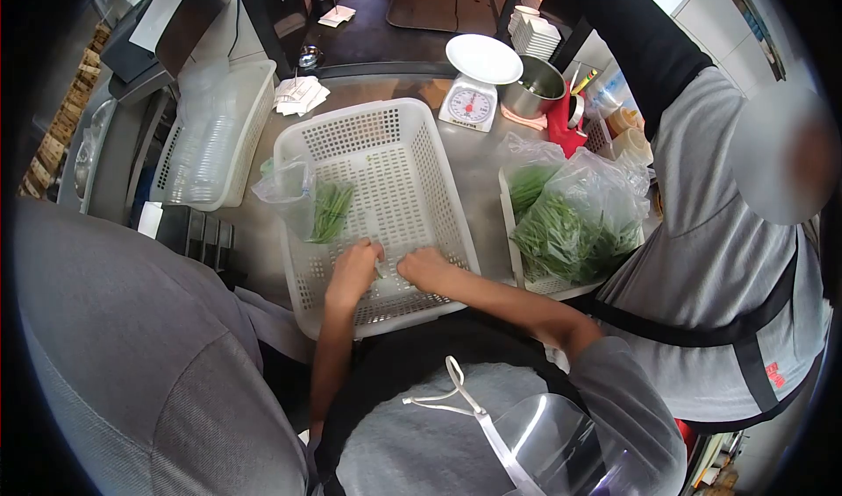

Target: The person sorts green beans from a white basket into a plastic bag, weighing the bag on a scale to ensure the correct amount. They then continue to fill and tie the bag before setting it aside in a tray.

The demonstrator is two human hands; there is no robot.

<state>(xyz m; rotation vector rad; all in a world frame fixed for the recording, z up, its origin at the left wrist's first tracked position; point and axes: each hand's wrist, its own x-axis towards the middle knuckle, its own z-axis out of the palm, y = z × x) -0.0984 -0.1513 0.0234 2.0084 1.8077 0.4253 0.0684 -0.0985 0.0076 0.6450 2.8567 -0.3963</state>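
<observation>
My left hand (355, 271) is closed inside the front part of a white perforated plastic basket (289, 290). A small pale bit shows beside its fingertips, too small to name. Also closed, with its knuckles up, my right hand (425, 271) is in the same basket, a short gap from the left. Whatever its fingers hold, if anything, is hidden. Near the basket's left wall lies a bunch of thin green stalks (331, 212), ahead of my left hand. Against it rests a clear plastic bag (288, 189), partly over the rim.
Right of the basket, bags of leafy greens (570, 233) sit in a white tray. A kitchen scale (471, 106) and steel pot (535, 88) stand behind. Clear plastic containers (206, 158) fill a bin at left. People stand close on both sides.
</observation>
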